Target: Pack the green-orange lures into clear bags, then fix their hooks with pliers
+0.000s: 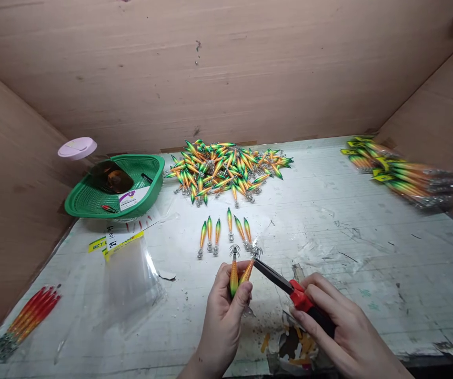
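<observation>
My left hand point(226, 310) pinches two orange-and-green fishing lures point(234, 279), their hooked ends pointing up and away from me. In my right hand point(340, 321) are long-nose pliers point(275, 276) with red-and-black handles. The tips of the pliers reach the hook end of the right-hand lure; whether the jaws grip it is too small to tell. Just beyond my hands, several matching lures point(217, 231) lie in two loose groups on the table. A large heap of the same lures point(222, 168) rests against the back wall.
At left is a green basket point(157, 181) with a pink-lidded container point(111, 176) leaning in it. Clear plastic bags point(131, 284) and red-orange lures point(32, 318) lie nearer. Bagged lures point(411, 176) are stacked at right. Torn scraps point(295, 345) lie by the front edge; board walls enclose the table.
</observation>
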{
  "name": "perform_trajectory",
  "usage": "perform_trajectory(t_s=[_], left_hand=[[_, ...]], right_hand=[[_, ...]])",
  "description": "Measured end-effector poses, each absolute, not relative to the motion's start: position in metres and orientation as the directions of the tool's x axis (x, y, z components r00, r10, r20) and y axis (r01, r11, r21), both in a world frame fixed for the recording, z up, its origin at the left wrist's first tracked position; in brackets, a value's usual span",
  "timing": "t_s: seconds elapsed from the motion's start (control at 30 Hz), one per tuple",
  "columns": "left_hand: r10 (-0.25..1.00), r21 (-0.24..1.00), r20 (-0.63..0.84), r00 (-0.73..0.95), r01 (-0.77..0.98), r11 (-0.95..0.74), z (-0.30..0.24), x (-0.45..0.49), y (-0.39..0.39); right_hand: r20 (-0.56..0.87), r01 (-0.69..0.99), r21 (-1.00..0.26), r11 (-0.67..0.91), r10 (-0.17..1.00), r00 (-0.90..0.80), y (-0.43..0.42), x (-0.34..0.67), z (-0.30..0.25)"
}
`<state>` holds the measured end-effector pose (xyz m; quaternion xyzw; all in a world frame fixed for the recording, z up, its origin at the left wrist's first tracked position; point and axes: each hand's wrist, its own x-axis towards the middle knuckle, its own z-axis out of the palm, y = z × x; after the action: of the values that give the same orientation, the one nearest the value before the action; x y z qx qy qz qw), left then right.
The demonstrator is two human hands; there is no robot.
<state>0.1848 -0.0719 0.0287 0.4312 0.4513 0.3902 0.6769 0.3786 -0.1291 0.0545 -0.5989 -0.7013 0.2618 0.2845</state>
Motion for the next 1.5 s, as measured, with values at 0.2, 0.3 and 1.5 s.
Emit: perform_trajectory(t_s=[0.2,0.3,1.5], left_hand=[[0.964,0.997,-0.065,0.257,0.06,0.051,0.032,0.18,-0.071],[0.968,0.991,0.024,0.249,0.124,-0.056,0.031,0.179,-0.071],[0.815,0.766,-0.395,0.425,-0.337,0.547,0.028,0.187,-0.07]], right_hand=[[0.135,0.723,-0.656,0.214,0.977,-0.167,-0.127,0.384,0.062],[0.147,0.744,-0.62,0.25,0.968,-0.202,-0.125,0.386,0.068],[0.109,0.723,-0.646,0.245,0.967,-0.23,-0.123,0.393,0.057]])
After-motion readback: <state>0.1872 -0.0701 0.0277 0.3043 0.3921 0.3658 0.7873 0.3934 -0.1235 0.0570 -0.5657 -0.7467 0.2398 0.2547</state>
